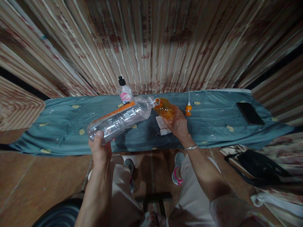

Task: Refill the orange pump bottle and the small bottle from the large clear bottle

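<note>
My left hand (pixel 100 148) is wrapped round the base end of a large clear plastic bottle (pixel 139 110) with an orange label. The bottle is tilted, its neck pointing right and up. My right hand (pixel 178 123) grips a small orange see-through bottle (pixel 164 108), also tilted. The mouths of the two bottles meet, or nearly so; I cannot tell if they touch. Just right of my right hand lies an orange pump top (pixel 188 109) with a thin tube. A folded white tissue (pixel 163 125) is below the small bottle.
A clear bottle with a black pump cap and pink label (pixel 125 94) stands behind the large bottle. A dark phone (pixel 250 113) lies at the right on the teal tablecloth (pixel 213 119). Pleated curtains (pixel 151 47) hang behind. A black bag (pixel 260 167) is at lower right.
</note>
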Action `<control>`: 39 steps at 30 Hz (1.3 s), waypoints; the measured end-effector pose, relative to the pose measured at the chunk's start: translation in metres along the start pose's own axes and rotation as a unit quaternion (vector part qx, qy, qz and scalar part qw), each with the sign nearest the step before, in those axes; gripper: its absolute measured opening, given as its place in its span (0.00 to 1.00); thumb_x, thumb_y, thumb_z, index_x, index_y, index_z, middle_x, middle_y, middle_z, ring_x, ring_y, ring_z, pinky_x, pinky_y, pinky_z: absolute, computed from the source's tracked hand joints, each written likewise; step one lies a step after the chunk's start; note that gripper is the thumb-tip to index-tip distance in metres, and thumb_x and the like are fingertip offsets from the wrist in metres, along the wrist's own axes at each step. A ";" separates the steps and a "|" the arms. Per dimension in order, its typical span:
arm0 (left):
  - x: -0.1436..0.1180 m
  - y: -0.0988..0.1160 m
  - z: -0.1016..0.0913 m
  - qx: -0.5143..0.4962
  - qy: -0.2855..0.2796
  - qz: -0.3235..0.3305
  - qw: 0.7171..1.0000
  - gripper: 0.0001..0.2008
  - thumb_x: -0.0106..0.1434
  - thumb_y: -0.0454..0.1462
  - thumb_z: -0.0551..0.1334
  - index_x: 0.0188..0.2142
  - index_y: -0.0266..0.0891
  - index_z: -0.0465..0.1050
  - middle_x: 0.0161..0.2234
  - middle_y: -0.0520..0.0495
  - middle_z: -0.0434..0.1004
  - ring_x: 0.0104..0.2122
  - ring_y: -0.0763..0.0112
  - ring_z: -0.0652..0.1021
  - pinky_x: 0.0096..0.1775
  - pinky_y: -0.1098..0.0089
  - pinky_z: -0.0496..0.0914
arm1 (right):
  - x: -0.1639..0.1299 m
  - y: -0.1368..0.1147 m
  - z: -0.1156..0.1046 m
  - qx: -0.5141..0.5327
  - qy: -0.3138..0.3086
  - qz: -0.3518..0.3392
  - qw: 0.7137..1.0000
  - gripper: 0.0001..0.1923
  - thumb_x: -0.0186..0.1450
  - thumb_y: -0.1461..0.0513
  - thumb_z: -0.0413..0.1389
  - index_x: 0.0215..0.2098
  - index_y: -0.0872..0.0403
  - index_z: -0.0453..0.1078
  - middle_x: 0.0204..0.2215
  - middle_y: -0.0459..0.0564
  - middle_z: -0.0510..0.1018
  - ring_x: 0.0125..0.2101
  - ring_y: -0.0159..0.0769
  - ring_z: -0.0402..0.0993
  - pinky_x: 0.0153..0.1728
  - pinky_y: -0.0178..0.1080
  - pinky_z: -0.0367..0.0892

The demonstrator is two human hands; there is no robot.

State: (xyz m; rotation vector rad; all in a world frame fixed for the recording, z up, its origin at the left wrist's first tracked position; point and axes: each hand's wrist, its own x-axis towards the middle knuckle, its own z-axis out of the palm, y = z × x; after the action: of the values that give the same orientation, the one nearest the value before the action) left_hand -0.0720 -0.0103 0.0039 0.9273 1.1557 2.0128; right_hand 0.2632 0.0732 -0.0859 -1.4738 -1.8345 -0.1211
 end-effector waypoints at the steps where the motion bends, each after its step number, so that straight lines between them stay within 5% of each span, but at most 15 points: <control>1: 0.001 0.000 0.000 -0.001 0.002 0.000 1.000 0.32 0.50 0.58 0.84 0.45 0.39 0.87 0.45 0.41 0.89 0.32 0.69 0.78 0.25 0.75 0.69 | 0.000 0.000 0.000 0.000 0.001 -0.001 1.000 0.40 0.80 0.45 0.66 0.78 0.61 0.67 0.67 0.76 0.84 0.68 0.67 0.84 0.71 0.71 0.81; 16: 0.002 0.000 0.001 -0.030 0.038 -0.015 0.999 0.31 0.43 0.55 0.88 0.41 0.41 0.89 0.42 0.47 0.86 0.30 0.70 0.80 0.22 0.75 0.71 | 0.000 0.002 0.001 -0.004 -0.010 0.005 1.000 0.41 0.80 0.43 0.63 0.78 0.62 0.66 0.68 0.78 0.82 0.69 0.68 0.82 0.71 0.72 0.80; 29: -0.001 -0.001 -0.006 -0.001 -0.003 0.006 1.000 0.26 0.52 0.58 0.87 0.44 0.49 0.89 0.45 0.40 0.88 0.35 0.60 0.80 0.23 0.69 0.69 | 0.002 -0.002 -0.002 0.002 -0.007 0.003 1.000 0.39 0.81 0.44 0.63 0.77 0.62 0.67 0.66 0.79 0.83 0.68 0.69 0.84 0.69 0.73 0.82; 39: 0.002 0.003 0.001 -0.003 0.024 0.001 1.000 0.30 0.46 0.58 0.86 0.40 0.41 0.88 0.45 0.43 0.89 0.30 0.70 0.79 0.22 0.77 0.70 | 0.000 -0.001 -0.001 -0.005 0.003 -0.005 1.000 0.39 0.80 0.44 0.64 0.76 0.63 0.67 0.67 0.79 0.84 0.67 0.68 0.85 0.70 0.72 0.82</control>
State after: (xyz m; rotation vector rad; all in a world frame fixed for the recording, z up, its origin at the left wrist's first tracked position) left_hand -0.0723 -0.0094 0.0071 0.8833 1.1739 2.0494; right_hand 0.2627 0.0726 -0.0848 -1.4692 -1.8400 -0.1396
